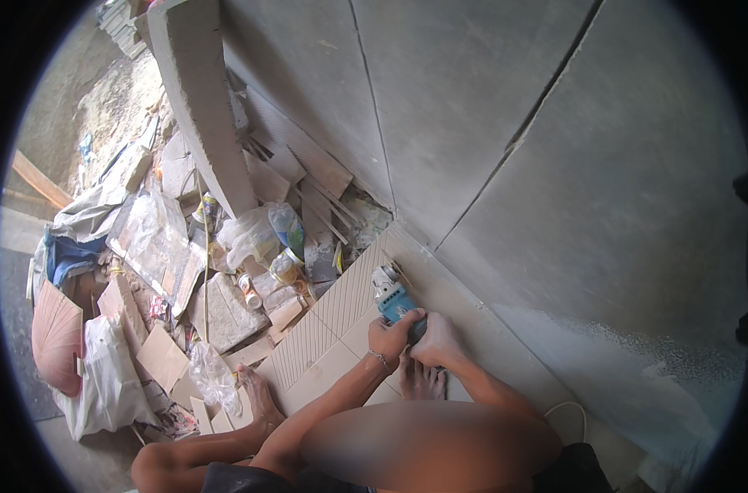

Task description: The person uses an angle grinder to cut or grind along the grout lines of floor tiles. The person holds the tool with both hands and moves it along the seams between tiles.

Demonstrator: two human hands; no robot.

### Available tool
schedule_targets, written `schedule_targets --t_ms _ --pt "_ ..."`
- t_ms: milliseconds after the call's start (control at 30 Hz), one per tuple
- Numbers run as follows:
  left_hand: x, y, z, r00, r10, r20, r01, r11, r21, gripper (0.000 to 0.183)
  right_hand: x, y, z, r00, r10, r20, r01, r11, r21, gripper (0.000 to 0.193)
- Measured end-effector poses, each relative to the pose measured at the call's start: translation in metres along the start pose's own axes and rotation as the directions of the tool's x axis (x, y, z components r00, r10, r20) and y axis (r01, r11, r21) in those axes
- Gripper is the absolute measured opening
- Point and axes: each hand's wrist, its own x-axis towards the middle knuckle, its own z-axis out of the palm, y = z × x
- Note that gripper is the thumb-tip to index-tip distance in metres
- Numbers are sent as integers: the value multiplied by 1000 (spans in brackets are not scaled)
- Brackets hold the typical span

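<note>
Both my hands are closed around a blue angle grinder (394,302) with a silver metal head. My left hand (390,335), a bracelet at its wrist, wraps the grinder's body. Beside it, my right hand (440,341) grips the dark rear part. The disc end sits over a large beige tile (329,363) that lies on the floor, its face marked with slanted grooves; I cannot tell whether the disc touches it. One bare foot (423,382) rests on the tile just below my hands, and my other foot (257,398) is near its left edge.
Rubble, broken tiles and rubbish cover the left, with a white sack (107,374), a plastic bag (255,238) and a stone slab (226,308). A concrete post (201,107) leans there. Grey wall panels (473,99) rise on the right. A pale cable (573,404) curves behind my right arm.
</note>
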Motion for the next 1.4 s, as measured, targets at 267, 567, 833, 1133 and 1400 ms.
schedule_targets --t_ms 267,567,833,1133,1400 --pt "-14 9 -5 995 92 -26 -92 996 11 32 -16 -25 -13 998 -60 6 60 998 3 56" --pt "-32 24 -39 973 201 -110 -193 978 84 31 -15 -53 6 981 -193 32 192 981 10 51" --pt "-35 27 -37 967 226 -116 -223 974 37 31 -13 -61 9 984 -176 -31 175 984 -18 46" --pt "-39 15 -38 975 220 -29 -219 975 28 29 -20 -49 18 986 -150 -70 148 989 -22 43" --pt "-32 10 -33 976 212 -53 -201 966 164 37 -17 -46 16 998 -20 -62 20 1000 -8 44"
